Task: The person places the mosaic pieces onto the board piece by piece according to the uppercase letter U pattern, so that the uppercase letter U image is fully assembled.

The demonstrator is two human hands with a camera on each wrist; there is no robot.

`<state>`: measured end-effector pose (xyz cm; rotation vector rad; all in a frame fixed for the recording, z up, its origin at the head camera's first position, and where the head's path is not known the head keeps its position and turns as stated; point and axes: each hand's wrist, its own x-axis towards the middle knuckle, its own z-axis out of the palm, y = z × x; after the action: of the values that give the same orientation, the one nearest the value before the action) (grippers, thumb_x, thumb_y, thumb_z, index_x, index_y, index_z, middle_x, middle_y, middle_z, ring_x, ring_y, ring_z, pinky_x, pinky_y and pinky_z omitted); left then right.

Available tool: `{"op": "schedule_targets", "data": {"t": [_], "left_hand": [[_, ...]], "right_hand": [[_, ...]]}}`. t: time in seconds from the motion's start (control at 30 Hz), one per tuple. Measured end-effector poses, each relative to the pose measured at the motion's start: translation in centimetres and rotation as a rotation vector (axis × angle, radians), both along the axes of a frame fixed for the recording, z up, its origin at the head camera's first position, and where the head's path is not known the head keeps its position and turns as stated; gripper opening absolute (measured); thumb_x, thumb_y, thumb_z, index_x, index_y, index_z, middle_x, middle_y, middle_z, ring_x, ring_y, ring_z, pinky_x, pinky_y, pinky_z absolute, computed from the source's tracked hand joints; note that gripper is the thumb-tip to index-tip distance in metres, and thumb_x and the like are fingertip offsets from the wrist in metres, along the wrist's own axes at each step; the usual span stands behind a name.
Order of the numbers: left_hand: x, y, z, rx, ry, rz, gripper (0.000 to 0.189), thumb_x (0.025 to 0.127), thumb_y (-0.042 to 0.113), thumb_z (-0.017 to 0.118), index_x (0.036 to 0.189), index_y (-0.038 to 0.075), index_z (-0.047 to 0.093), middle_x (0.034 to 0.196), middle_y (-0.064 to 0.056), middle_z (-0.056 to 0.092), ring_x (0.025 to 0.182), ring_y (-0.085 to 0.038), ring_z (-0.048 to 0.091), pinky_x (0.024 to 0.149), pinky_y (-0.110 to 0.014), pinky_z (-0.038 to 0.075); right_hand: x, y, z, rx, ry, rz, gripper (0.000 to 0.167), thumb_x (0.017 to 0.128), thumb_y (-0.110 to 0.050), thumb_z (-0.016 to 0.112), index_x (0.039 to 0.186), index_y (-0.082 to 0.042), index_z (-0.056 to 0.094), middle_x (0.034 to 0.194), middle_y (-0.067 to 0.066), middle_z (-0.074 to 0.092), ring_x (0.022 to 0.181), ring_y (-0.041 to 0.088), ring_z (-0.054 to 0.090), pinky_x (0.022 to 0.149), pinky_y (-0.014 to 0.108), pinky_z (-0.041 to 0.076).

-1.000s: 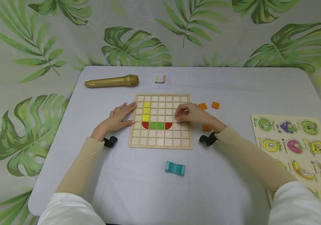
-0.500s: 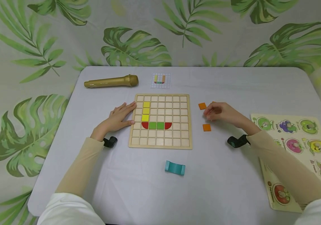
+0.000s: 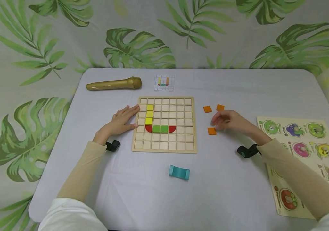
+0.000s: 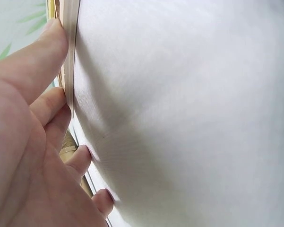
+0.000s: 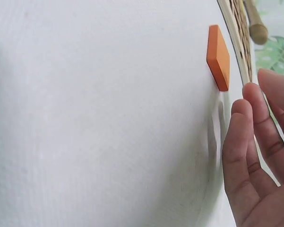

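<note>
A wooden grid board lies mid-table. On it, yellow square tiles form a column, with green tiles and red rounded corner pieces in a row below. My left hand rests at the board's left edge, thumb and fingertips touching the rim in the left wrist view. My right hand hovers right of the board with loosely bent fingers, nothing visible between them. Its fingertips are close to an orange square tile; two more orange tiles lie just beyond. In the right wrist view, one orange tile stays apart from the fingers.
A pattern card and a gold microphone lie behind the board. In front sits a teal curved block. A fruit puzzle board is at the right, partly under the right forearm.
My right hand has moved right, off the board to the orange tiles, then slightly back toward me. The left hand stays at the board's edge, and the pieces lie as before.
</note>
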<state>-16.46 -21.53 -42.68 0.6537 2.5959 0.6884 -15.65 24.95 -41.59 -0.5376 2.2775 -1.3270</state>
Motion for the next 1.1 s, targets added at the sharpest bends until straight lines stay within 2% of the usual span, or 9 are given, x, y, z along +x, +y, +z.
{"op": "schedule_targets", "data": {"t": [0.23,0.43,0.73,0.9,1.1], "left_hand": [[0.0,-0.1,-0.1,-0.008,-0.003,0.008,0.074,0.096,0.033,0.058,0.154,0.013,0.018,0.16,-0.003,0.008,0.145,-0.031,-0.002,0.107,-0.062,-0.001],[0.1,0.0,-0.1,-0.005,-0.005,0.01,0.075,0.096,0.033,0.059,0.154,0.013,0.018,0.16,-0.003,0.008,0.145,-0.031,-0.002,0.107,-0.062,-0.001],[0.0,0.0,-0.2,-0.007,-0.002,0.007,0.074,0.096,0.034,0.058,0.155,0.013,0.017,0.16,-0.003,0.008,0.145,-0.031,-0.002,0.107,-0.062,-0.001],[0.0,-0.1,-0.3,-0.007,0.005,0.003,0.075,0.096,0.034,0.058,0.155,0.013,0.017,0.16,-0.002,0.008,0.145,-0.03,-0.003,0.107,-0.062,-0.001],[0.0,-0.1,-0.1,0.004,0.01,0.0,0.075,0.096,0.033,0.059,0.154,0.011,0.018,0.16,-0.004,0.008,0.144,-0.032,-0.002,0.107,-0.063,-0.001]], "right_hand": [[0.7,-1.0,0.0,0.137,0.082,0.004,0.018,0.081,0.002,0.072,0.097,-0.003,0.067,0.093,0.007,0.065,0.082,0.02,0.057,0.073,0.028,0.047],[1.0,-1.6,-0.4,0.222,0.15,0.037,0.022,0.077,0.008,0.072,0.093,-0.006,0.067,0.088,0.003,0.062,0.083,0.02,0.054,0.071,0.027,0.046],[1.3,-2.0,-0.1,0.23,0.182,0.066,0.024,0.076,0.014,0.066,0.093,-0.003,0.066,0.088,0.003,0.062,0.08,0.02,0.052,0.069,0.025,0.045],[1.2,-2.1,0.1,0.244,0.177,0.067,0.026,0.075,0.014,0.066,0.094,-0.004,0.064,0.087,0.004,0.061,0.083,0.02,0.052,0.072,0.027,0.045],[0.8,-2.1,0.4,0.21,0.154,0.095,0.025,0.074,0.014,0.067,0.091,-0.004,0.065,0.086,0.004,0.061,0.081,0.021,0.053,0.071,0.027,0.046]]}}
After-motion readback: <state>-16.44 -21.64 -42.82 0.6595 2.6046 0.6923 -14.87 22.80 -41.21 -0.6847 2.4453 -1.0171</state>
